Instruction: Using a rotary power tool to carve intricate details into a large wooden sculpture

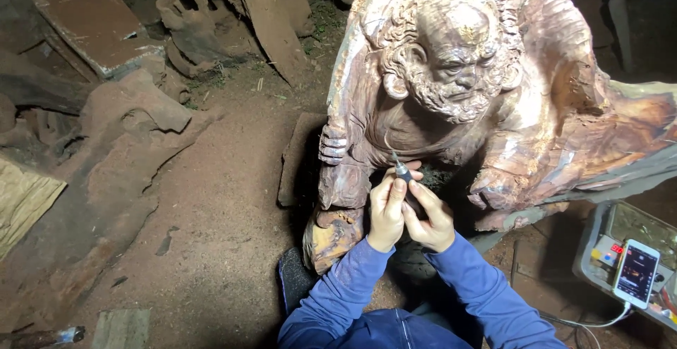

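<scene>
Left hand pose: our left hand (386,213) rises from a blue sleeve (338,285), fingers curled, thumb upward along the tool shaft.
Right hand pose: our right hand (430,218) sits touching the left, fingers wrapped around the lower tool body.
Grip state, left: closed on the rotary carving tool (403,174).
Grip state, right: closed on the same tool, lower down.
Tool position: we hold the tool tilted, its thin bit pointing up and left, at the lower chest of the wooden sculpture (458,95), just beside the carved hand (333,144).
Hidden or unclear: the tool body is mostly covered by both hands; we cannot tell whether the bit touches the wood. The sculpture's top and right side are cut off by the frame edge.
Sculpture appearance: reddish-brown, glossy wood; a bearded figure with curled hair, rough uncarved mass at the right.
Surroundings: dusty red floor (211,236) with wood offcuts (141,102); a phone (636,273) with a white cable lies on a grey box (599,230) at the right.
</scene>
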